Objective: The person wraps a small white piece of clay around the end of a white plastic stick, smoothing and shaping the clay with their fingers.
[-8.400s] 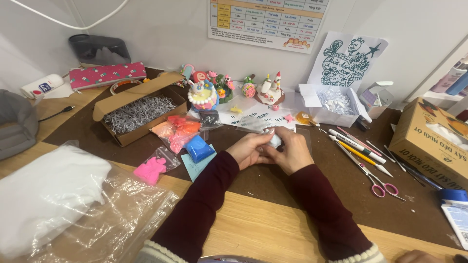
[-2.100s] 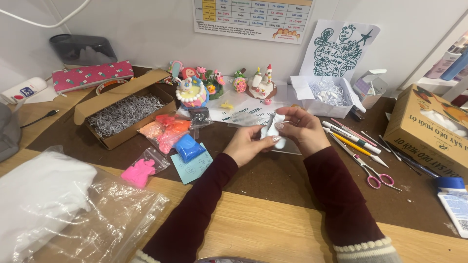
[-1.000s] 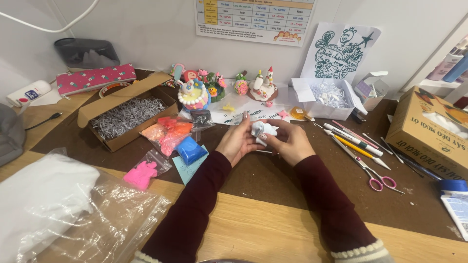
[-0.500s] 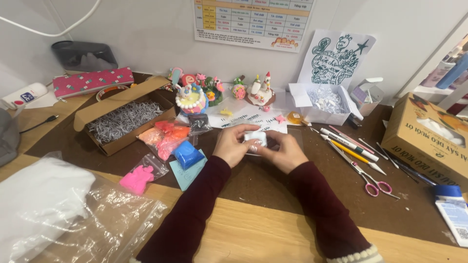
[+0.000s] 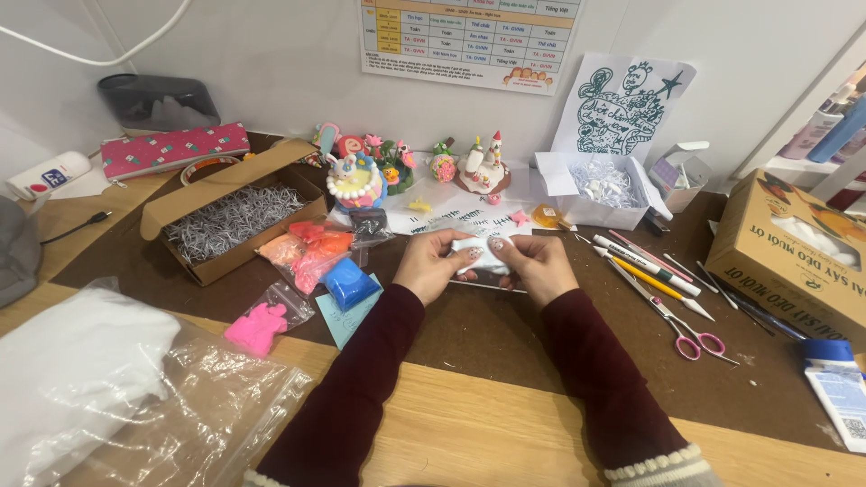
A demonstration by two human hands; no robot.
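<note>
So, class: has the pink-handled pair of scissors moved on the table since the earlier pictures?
No. The scissors lie in the same spot right of the hands, beside the pens and near the cardboard box as before; only the camera shifted.

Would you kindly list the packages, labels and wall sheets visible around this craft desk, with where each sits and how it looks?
Timetable sheet: on the wall, top centre; white grid, orange and green cells.
Drawing sheet: leaning on the wall, right of centre; white, dark green doodles.
Brown carton: far right; printed cardboard, orange picture.
Open cardboard box: left; filled with grey paper shreds.
White box: centre right; white shreds inside.
Blue-capped tube: lower right; white, labelled.
</note>
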